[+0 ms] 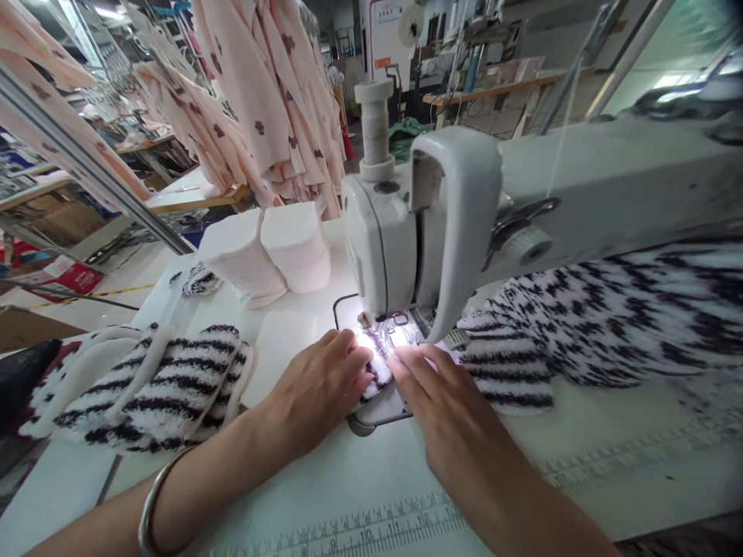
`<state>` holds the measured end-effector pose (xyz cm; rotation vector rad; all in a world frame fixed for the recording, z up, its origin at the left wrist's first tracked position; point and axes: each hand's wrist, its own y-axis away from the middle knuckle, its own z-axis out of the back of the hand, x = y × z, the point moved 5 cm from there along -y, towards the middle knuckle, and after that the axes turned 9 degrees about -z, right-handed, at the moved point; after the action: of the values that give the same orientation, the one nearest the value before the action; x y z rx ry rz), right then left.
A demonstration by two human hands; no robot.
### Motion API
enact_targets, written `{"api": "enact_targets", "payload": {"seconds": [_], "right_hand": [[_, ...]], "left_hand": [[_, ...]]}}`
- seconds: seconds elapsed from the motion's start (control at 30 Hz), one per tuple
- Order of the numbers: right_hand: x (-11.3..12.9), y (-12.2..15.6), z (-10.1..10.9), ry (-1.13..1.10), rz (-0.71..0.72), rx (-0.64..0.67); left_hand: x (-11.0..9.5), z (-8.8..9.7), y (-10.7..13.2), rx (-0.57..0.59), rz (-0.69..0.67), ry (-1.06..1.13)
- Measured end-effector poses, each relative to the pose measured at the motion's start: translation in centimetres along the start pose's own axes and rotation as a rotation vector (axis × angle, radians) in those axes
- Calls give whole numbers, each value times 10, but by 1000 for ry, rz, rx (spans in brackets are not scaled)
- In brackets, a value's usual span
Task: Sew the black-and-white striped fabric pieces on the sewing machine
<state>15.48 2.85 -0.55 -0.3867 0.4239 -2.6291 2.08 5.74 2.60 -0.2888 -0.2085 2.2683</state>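
Observation:
A white sewing machine point(441, 216) stands on the white table point(360, 495), its lamp lighting the needle area. Under the presser foot lies a small black-and-white striped fuzzy fabric piece point(380, 370). My left hand point(316, 383) presses flat on the left side of that piece, fingers together. My right hand point(446, 410) presses on its right side, fingertips close to the needle. A chain of sewn striped pieces point(609, 317) trails off to the right behind the machine arm. A metal bangle point(152, 503) circles my left wrist.
A pile of striped fuzzy pieces with white trim point(145, 383) lies at the left. Two stacks of white pads point(267, 251) stand behind it. Pink printed garments point(267, 93) hang at the back. A printed ruler point(371, 530) runs along the table's front edge.

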Motion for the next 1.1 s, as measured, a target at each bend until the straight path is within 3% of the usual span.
{"api": "enact_targets", "payload": {"seconds": [0.13,0.3,0.5,0.6,0.73,0.93,1.1], "right_hand": [[19,5,3,20,-103,-97],[20,9,1,13,-84,-70],[-6,0,2,-40,16,68],[-17,-14,8,-63,-27,102],[-19,-20,16,-38,-45,93],[-11,25,19,-11,-57,-64],[-14,51,14,-49,-130,-80]], "left_hand": [[6,8,1,63,-91,49],[15,12,16,187,-172,126],[2,0,19,23,-15,80],[-14,-8,14,-47,91,22],[-24,-10,10,-41,198,-79],[-21,5,11,-82,-44,216],[-22,0,10,-65,-103,132]]}}
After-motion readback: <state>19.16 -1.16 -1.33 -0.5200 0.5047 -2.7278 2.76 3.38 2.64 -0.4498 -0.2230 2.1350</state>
